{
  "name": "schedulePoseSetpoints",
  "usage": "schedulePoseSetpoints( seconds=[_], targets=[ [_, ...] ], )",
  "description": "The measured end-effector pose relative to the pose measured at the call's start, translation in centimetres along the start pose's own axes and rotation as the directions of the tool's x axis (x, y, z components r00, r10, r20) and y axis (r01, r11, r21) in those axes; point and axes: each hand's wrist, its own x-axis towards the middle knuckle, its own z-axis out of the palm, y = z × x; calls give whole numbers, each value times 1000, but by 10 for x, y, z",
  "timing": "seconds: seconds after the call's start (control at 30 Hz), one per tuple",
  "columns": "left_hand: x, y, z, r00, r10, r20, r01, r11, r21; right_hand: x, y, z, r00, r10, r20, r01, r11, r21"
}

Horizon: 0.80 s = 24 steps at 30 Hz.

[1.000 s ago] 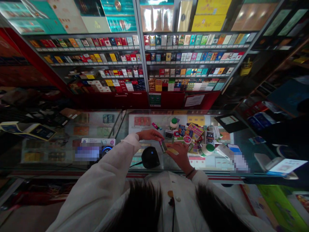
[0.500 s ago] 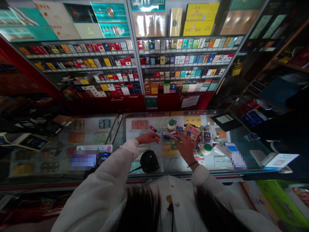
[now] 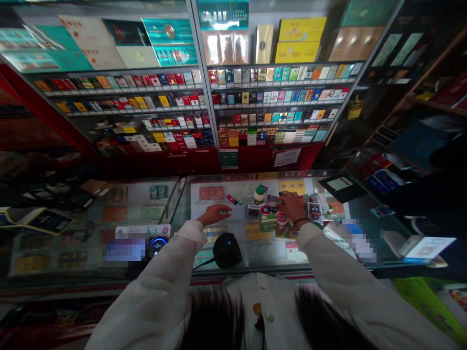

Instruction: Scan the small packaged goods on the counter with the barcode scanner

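My right hand (image 3: 292, 208) reaches down into a heap of small colourful packs on the glass counter (image 3: 233, 253). Its fingers are bent together around something among them that I cannot make out. Close by are a white bottle with a green cap (image 3: 259, 194), a green-and-white round tub (image 3: 268, 222), a red-and-white round tub (image 3: 281, 219) and a dark box with white lettering (image 3: 314, 212). My left hand (image 3: 216, 214) hovers over the counter left of the heap, fingers loosely stretched and holding nothing. Beyond it lie small pink and green sticks (image 3: 234, 199).
A black rounded device (image 3: 226, 250) with a cable stands in front of me. A blurred screen (image 3: 126, 247) is at left, and a phone (image 3: 359, 240) lies at right beside a white stand (image 3: 425, 249). Shelves of cigarette packs (image 3: 277, 97) rise behind the counter.
My right hand has moved right and away from me, from the front left of the heap into it. The slim pack it held no longer shows clearly. My left hand has drawn slightly left.
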Motion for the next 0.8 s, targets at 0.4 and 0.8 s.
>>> schedulePoseSetpoints(
  seconds=[0.4, 0.8],
  targets=[
    [-19, -20, 16, 992, -125, -12, 124, 991, -49, -66, -75, -7, 766, -641, -49, 618, 713, 331],
    [-19, -27, 18, 988, -156, 20, 153, 985, 82, -85, -102, 14, 713, -682, -164, 655, 562, 505]
  ],
)
